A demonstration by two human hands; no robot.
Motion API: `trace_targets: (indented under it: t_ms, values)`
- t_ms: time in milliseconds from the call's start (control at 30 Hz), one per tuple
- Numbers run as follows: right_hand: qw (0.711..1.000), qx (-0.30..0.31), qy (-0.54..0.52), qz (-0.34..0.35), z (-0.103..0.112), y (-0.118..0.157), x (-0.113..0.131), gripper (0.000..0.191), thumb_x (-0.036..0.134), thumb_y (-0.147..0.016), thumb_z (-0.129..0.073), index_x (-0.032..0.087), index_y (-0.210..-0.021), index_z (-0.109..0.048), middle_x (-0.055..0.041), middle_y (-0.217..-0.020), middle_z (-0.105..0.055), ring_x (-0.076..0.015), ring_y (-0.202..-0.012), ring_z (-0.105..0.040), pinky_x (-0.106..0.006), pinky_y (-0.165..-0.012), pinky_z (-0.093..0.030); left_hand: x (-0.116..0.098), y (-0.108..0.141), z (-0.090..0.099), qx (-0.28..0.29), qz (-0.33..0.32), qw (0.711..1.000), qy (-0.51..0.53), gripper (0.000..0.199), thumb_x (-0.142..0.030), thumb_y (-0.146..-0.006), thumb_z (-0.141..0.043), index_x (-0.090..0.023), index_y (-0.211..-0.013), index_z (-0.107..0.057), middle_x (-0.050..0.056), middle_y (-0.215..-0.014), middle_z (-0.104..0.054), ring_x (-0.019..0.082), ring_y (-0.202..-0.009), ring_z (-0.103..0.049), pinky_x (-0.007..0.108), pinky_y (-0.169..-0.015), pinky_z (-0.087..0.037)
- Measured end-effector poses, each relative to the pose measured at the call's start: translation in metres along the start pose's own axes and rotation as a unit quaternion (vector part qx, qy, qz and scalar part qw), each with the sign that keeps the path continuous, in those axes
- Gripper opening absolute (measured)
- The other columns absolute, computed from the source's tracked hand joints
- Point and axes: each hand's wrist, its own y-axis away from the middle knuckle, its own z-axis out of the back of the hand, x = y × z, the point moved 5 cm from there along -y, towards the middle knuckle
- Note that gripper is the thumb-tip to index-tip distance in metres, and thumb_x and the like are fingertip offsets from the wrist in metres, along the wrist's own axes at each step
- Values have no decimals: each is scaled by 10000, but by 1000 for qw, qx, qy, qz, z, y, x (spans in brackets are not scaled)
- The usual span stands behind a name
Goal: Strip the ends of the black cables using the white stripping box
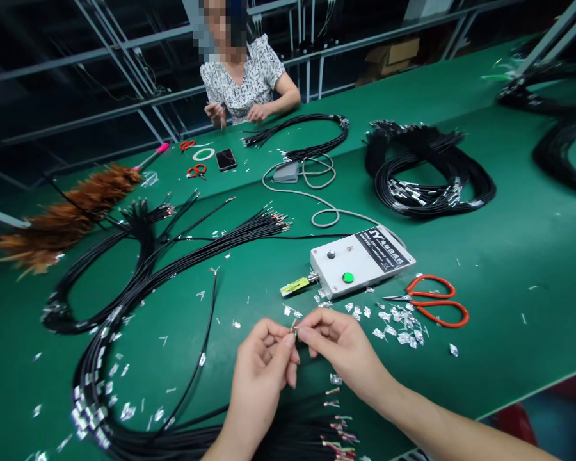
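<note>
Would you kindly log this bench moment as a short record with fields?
Surface: green table
Left hand: pinches a small wire end at its fingertips
Right hand: pinches the same wire end from the other side
Just beyond the hands: white control box with a green button, foil scraps
Right of the box: orange scissors, lying flat
Left: black cable bundles, feather duster
Far side: another person seated, handling cables
</note>
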Motion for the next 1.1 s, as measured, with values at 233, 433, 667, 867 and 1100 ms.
trace_targets:
  t_ms: [233,433,667,867,1100]
  values:
    - [998,15,-41,-35,-6,-2,-3,425,550,-669,-803,155,-716,-656,14,-677,-627,-67,-541,-462,-216,-576,-392,-4,-3,-1,10,-20,1000,19,403,-501,-734,-747,-168,-911,-604,-29,-699,-581,35,-416,-438,175,-417,-315]
    - [999,22,18,-24,1,-4,-5,377,509,-703,-768,163,-719,-620,41,-587,-547,-89,-543,-474,-227,-569,-392,-2,-7,-7,4,-6,1000,21,319,-458,-786,-705,-162,-858,-611,-69,-452,-474,57,-408,-380,158,-412,-259]
    - [965,22,223,137,6,-1,14,200,316,-885,-570,190,-735,-606,1,-711,-583,-131,-652,-540,-253,-605,-427,1,-2,5,-76,-132,984,-95,190,-357,-842,-634,-173,-795,-634,23,-836,-602,84,-466,-529,220,-431,-414]
    - [848,37,455,269,7,3,31,187,320,-980,-510,189,-931,-633,-41,-881,-690,-163,-721,-609,-303,-673,-411,-2,-2,8,-94,-211,950,-209,160,-252,-914,-540,-196,-794,-631,21,-762,-601,161,-707,-586,249,-635,-465]
    - [637,54,624,450,-10,7,41,318,197,-1027,-435,171,-785,-641,-10,-731,-678,-155,-691,-569,-325,-677,-292,-8,-3,5,-59,-251,929,-263,187,-201,-916,-509,-200,-754,-602,16,-741,-594,160,-691,-577,251,-642,-450]
